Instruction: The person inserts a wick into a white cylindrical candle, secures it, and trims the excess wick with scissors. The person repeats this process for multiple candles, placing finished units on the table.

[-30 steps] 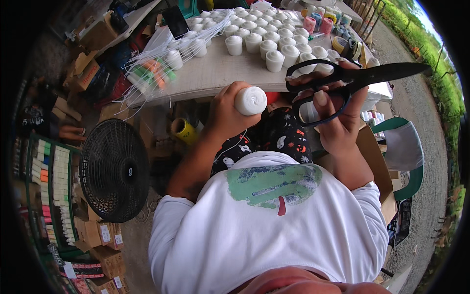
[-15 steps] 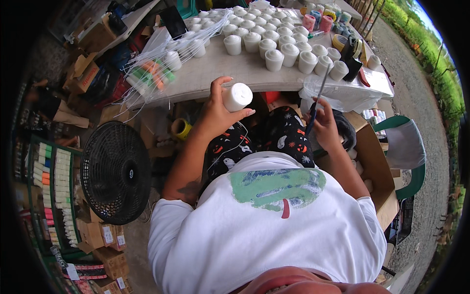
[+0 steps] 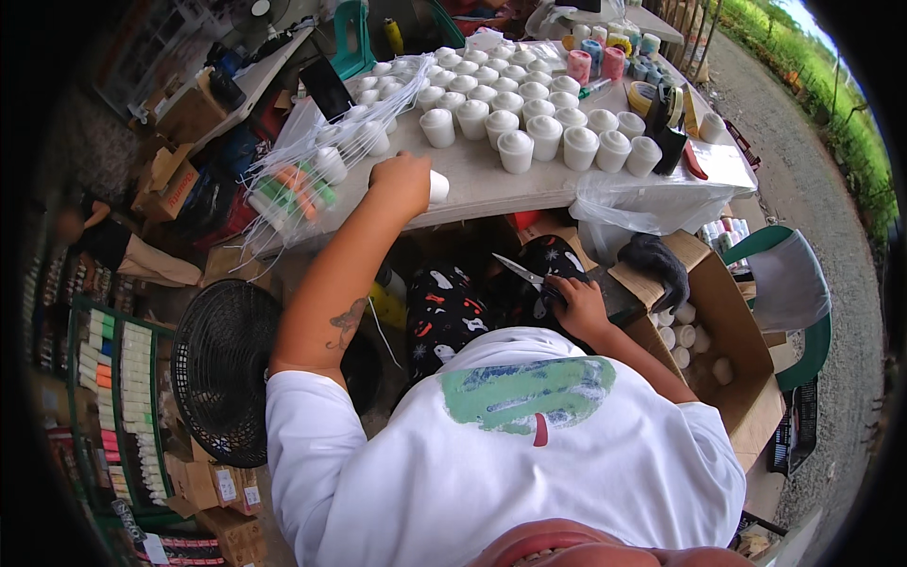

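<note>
My left hand point(image 3: 401, 181) is closed around a white candle point(image 3: 438, 186), a short cylinder, at the front edge of the table point(image 3: 472, 203). Its fingers are partly hidden by the back of the hand. A thin white string point(image 3: 383, 333) hangs below that forearm. On my lap, my right hand point(image 3: 576, 304) grips a pair of scissors point(image 3: 520, 270), with the blades pointing up and left. Beyond my left hand stand several rows of white candles point(image 3: 515, 151) with domed tops. A bundle of long white wicks point(image 3: 345, 142) lies left of them.
A cardboard box point(image 3: 732, 402) with white pieces sits at my right. A black fan point(image 3: 222, 373) stands at my left. Tape rolls point(image 3: 642, 95) and a red-handled tool point(image 3: 694, 161) lie at the table's right end. A person point(image 3: 118, 236) is at far left.
My left hand has moved forward with the candle, from above my lap to the table's front edge. My right hand has lowered the scissors from near the table onto my lap.
</note>
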The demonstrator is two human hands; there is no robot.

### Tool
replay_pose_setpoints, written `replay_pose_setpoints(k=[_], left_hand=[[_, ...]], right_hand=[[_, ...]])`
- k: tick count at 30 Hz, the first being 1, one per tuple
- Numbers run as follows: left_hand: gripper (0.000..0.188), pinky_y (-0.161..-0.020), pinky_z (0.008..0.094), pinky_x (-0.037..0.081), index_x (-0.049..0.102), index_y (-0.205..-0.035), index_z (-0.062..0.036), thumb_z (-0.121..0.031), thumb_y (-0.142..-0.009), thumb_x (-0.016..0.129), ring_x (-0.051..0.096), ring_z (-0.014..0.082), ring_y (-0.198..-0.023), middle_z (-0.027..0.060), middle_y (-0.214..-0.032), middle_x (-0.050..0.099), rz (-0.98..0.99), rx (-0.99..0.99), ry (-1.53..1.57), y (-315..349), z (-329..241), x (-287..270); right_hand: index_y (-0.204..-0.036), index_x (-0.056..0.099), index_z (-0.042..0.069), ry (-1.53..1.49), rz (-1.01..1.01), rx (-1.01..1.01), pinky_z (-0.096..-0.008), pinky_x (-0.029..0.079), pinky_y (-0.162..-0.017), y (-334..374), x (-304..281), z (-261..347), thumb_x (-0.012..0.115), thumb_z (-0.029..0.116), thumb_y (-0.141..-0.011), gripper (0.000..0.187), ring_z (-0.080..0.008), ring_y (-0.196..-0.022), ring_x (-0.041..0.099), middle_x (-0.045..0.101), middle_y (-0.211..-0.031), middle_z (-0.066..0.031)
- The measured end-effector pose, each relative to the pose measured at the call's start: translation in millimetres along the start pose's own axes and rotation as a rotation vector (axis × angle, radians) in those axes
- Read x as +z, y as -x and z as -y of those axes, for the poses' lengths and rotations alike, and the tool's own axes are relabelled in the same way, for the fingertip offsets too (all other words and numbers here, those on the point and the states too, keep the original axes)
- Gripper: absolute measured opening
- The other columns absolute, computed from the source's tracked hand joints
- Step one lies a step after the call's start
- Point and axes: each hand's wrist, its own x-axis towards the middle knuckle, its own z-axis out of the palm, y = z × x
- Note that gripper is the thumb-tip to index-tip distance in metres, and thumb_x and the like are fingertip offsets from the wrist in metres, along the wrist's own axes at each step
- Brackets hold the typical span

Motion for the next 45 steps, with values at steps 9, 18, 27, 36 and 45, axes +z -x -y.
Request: replay_pose_setpoints(k=[9, 18, 27, 36, 45], left_hand=[[0.062, -0.097, 0.0442, 0.038, 0.049, -0.131, -0.016, -0.018, -0.074, 0.074, 0.054, 0.0307, -0.111, 0.0131, -0.12, 0.053, -0.51, 0.154, 0.058, -39, -36, 39], [0.063, -0.111, 0.0451, 0.026, 0.055, -0.129, -0.0142, -0.051, -0.079, 0.067, 0.036, 0.0325, -0.134, 0.0152, -0.141, 0.044, 0.411, 0.415, 0.48, 111, -56, 222], [0.063, -0.111, 0.0459, 0.023, 0.06, -0.124, -0.0111, -0.056, -0.08, 0.061, 0.04, 0.0298, -0.132, 0.0149, -0.136, 0.05, 0.182, 0.256, 0.546, 108, -69, 237], [0.061, -0.11, 0.0437, 0.025, 0.061, -0.122, -0.0108, -0.055, -0.08, 0.06, 0.042, 0.0276, -0.131, 0.0127, -0.135, 0.051, 0.161, 0.219, 0.559, 112, -66, 243], [0.06, -0.107, 0.0395, 0.032, 0.058, -0.126, -0.0102, -0.049, -0.082, 0.064, 0.047, 0.0277, -0.126, 0.0141, -0.132, 0.054, 0.292, 0.266, 0.616, 105, -64, 231]], right_hand=[[-0.122, 0.056, 0.014, -0.08, -0.046, 0.005, -0.0394, 0.04, -0.074, 10, -4, -12, 0.066, 0.015, -0.074, 0.049, -0.0266, -0.085, 0.061, 0.062, -0.086, -0.0073], [-0.125, 0.053, 0.014, -0.164, -0.002, 0.095, -0.0409, 0.041, -0.081, 0, 6, -10, 0.065, 0.022, -0.076, 0.051, -0.0278, -0.099, 0.061, 0.065, -0.107, -0.0101], [-0.122, 0.056, 0.007, -0.528, 0.351, 0.226, -0.04, 0.049, -0.087, -51, 10, 27, 0.068, 0.032, -0.08, 0.051, -0.0348, -0.098, 0.063, 0.066, -0.104, -0.0181], [-0.117, 0.056, 0.006, -0.357, 0.346, -0.073, -0.0414, 0.051, -0.079, -29, 29, 31, 0.068, 0.034, -0.08, 0.048, -0.0364, -0.088, 0.065, 0.066, -0.096, -0.0189], [-0.119, 0.052, 0.004, -0.405, 0.271, -0.04, -0.0395, 0.051, -0.078, -27, 35, 26, 0.071, 0.026, -0.08, 0.049, -0.0352, -0.089, 0.065, 0.066, -0.097, -0.0193]])
